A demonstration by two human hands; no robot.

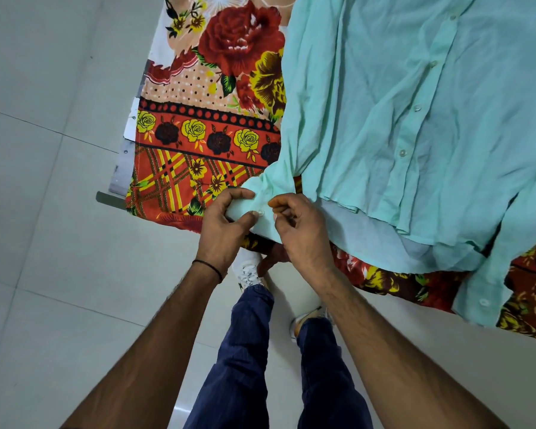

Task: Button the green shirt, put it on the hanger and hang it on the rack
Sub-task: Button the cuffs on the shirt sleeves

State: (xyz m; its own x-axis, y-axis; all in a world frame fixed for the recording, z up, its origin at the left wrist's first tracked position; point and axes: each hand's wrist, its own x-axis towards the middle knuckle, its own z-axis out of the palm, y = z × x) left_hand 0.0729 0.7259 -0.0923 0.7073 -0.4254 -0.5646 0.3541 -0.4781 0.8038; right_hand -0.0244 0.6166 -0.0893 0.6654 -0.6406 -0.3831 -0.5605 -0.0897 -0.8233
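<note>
The left hand [226,218] and right hand [300,230] both pinch the shirt [384,103] cuff [262,193] (button [260,213] tiny). Thin fabric may slip, so the button misses its hole.

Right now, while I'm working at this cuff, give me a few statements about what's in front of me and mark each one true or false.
1. The left hand and the right hand both pinch a sleeve cuff of the green shirt. True.
2. The green shirt hangs on a hanger. False: it lies spread on the floral cloth, and no hanger is in view.
3. A dark band sits on the left wrist. True.
4. The cloth under the shirt is plain white. False: it is printed with red and yellow roses.
</note>
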